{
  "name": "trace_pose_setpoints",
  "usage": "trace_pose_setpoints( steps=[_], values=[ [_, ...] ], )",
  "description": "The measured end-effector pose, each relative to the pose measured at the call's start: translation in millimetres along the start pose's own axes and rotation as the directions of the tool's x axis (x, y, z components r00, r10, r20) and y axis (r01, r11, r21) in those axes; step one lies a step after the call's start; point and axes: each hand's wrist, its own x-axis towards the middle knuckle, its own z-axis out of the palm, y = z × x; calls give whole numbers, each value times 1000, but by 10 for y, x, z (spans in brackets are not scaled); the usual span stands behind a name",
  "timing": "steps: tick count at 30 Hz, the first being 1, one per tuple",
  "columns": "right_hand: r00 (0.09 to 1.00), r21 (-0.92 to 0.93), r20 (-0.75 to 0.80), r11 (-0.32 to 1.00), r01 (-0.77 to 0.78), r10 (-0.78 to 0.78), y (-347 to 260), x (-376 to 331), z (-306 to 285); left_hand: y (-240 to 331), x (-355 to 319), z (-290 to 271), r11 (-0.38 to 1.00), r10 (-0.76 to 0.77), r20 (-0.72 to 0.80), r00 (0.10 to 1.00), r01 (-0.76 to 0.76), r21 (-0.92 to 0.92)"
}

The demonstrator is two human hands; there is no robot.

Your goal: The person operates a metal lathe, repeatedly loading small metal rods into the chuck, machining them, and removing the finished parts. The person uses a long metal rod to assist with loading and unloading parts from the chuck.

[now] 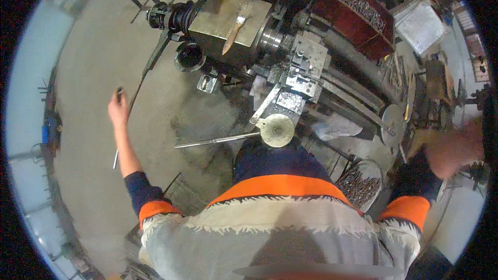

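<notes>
Left hand (118, 108), at nine o'clock, is closed on a small dark object (120, 91) well apart from the lathe (290, 57). Right hand (456, 148), three o'clock, blurred; finger state indeterminate. Risk: loose sleeves catching on the handwheel (276, 130).

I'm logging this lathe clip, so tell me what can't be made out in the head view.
- Right hand: motion-blurred near the picture's rim; whether it grips anything is unclear.
- Left hand: closed on a small dark object, too small to identify.
- Bucket contents: too small and partly cut by the sleeve.
</notes>
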Motion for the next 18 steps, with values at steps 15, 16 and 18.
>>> trace_pose_setpoints(
  steps=[15, 16, 18],
  values=[
    [488, -418, 751, 893, -168, 444, 947, -1517, 2588, -468, -1949, -39, 876, -434, 0, 901, 422, 232],
    [484, -431, 741, 883, -189, 465, 842, -1492, 2562, -315, -2043, -90, 844, -504, 7, 864, 491, 213],
    [489, -429, 733, 880, -206, 472, 740, -1451, 2454, 121, -2159, -76, 779, -617, 34, 786, 604, 172]
  ],
)
